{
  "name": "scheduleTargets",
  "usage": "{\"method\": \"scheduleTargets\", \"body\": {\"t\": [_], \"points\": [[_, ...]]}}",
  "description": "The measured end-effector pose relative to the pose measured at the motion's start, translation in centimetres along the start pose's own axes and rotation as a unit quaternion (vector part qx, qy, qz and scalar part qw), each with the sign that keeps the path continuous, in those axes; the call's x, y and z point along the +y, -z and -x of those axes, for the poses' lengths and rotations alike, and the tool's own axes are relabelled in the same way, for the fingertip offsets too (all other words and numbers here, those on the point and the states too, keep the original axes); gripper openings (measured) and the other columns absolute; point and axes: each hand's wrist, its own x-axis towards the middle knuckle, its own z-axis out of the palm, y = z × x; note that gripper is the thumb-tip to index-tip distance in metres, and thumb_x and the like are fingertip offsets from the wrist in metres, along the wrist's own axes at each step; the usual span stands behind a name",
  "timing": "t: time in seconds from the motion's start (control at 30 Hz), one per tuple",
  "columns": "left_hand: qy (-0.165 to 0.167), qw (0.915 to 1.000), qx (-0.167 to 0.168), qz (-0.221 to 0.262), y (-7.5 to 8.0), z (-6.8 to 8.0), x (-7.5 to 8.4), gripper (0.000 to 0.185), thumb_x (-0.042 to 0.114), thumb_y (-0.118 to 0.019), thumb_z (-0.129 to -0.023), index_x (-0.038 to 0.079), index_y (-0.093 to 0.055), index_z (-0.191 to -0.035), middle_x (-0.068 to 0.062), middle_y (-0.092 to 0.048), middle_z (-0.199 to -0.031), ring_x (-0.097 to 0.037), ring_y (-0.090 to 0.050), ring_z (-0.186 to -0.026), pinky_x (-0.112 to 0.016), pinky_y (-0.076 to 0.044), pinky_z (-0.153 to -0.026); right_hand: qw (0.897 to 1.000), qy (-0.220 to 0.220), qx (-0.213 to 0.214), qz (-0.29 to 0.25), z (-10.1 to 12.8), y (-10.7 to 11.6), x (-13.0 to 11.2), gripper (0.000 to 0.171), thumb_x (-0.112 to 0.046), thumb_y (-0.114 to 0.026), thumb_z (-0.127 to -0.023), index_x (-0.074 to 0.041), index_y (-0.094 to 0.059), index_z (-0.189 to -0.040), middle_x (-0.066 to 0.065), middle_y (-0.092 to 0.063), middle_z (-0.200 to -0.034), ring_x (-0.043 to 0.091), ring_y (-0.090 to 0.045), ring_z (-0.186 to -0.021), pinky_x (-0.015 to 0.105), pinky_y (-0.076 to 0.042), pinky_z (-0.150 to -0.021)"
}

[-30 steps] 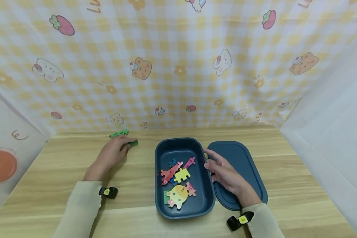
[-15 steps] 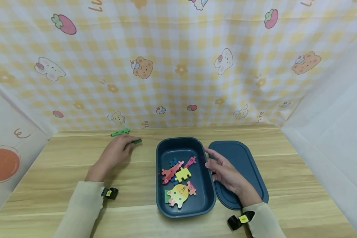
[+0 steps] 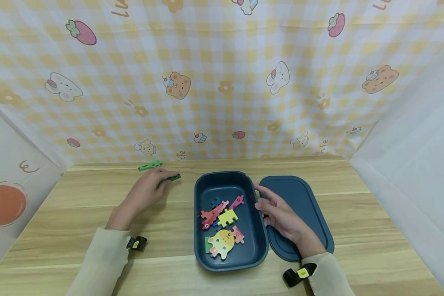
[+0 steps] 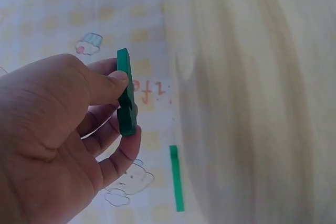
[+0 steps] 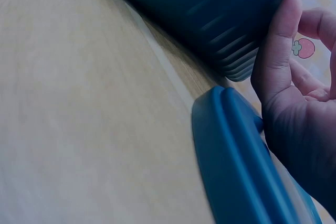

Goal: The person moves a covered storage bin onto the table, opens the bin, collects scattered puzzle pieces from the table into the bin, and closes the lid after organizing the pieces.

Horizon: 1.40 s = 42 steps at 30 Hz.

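Note:
My left hand (image 3: 148, 189) pinches a green puzzle piece (image 3: 174, 177) between thumb and fingers, just left of the dark blue box (image 3: 260, 230); the left wrist view shows the green puzzle piece (image 4: 126, 95) held edge-on. A second green piece (image 3: 149, 165) lies on the table by the back wall, seen too as a green strip (image 4: 176, 178). The box holds several coloured puzzle pieces, among them a yellow one (image 3: 226, 216) and a round yellow face (image 3: 222, 242). My right hand (image 3: 275, 209) rests against the box's right rim, thumb on the box wall (image 5: 220, 9).
The box's dark blue lid (image 3: 303, 205) lies flat on the wooden table (image 3: 77, 205) right of the box, partly under my right hand; its lid edge (image 5: 236, 166) shows close up. Checked cloth walls close in the back and sides.
My left hand has lifted the green piece and carried it a little to the right, toward the box. The right hand has stayed at the box rim.

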Motion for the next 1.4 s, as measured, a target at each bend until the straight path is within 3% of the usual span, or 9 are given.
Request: {"method": "scheduleTargets", "body": {"t": [0.47, 0.87, 1.13, 1.4], "points": [[0.018, 0.9991, -0.016, 0.036, 0.2, 0.2, 3.5, 0.033, 0.006, -0.064, -0.104, 0.013, -0.072, -0.136, -0.009, -0.071, -0.126, -0.025, -0.065, -0.110, -0.041, -0.055, -0.089, 1.000, 0.006, -0.003, 0.002, 0.1, 0.3, 0.2, 0.074, -0.010, -0.056, -0.108, -0.011, -0.014, -0.169, -0.009, -0.067, -0.088, 0.003, -0.068, -0.076, 0.017, -0.059, -0.062], [-0.011, 0.9978, -0.033, 0.057, 0.9, 0.5, 6.6, 0.033, 0.010, -0.065, -0.105, 0.019, -0.072, -0.136, -0.005, -0.072, -0.129, -0.018, -0.068, -0.105, -0.038, -0.059, -0.087, 1.000, 0.011, -0.001, 0.023, 0.1, 0.4, 0.1, 0.075, -0.010, -0.058, -0.107, -0.011, -0.016, -0.169, -0.010, -0.063, -0.087, 0.002, -0.064, -0.071, 0.017, -0.059, -0.060], [-0.024, 0.9975, -0.038, 0.056, 0.9, 0.7, 8.9, 0.034, 0.012, -0.069, -0.103, 0.021, -0.072, -0.136, -0.004, -0.071, -0.133, -0.021, -0.069, -0.114, -0.041, -0.062, -0.091, 1.000, 0.007, -0.001, 0.029, 0.4, 0.5, -0.6, 0.073, -0.011, -0.057, -0.108, -0.011, -0.017, -0.169, -0.008, -0.067, -0.096, 0.005, -0.068, -0.076, 0.020, -0.061, -0.062], [-0.049, 0.9969, -0.049, 0.036, 0.3, 0.8, 10.1, 0.035, 0.012, -0.072, -0.101, 0.020, -0.073, -0.135, 0.001, -0.071, -0.118, -0.011, -0.061, -0.094, -0.026, -0.056, -0.079, 0.991, 0.001, 0.036, 0.131, 0.6, -0.6, -1.5, 0.071, -0.013, -0.063, -0.105, -0.014, -0.027, -0.167, -0.003, -0.061, -0.100, 0.007, -0.062, -0.069, 0.025, -0.060, -0.059]]}}
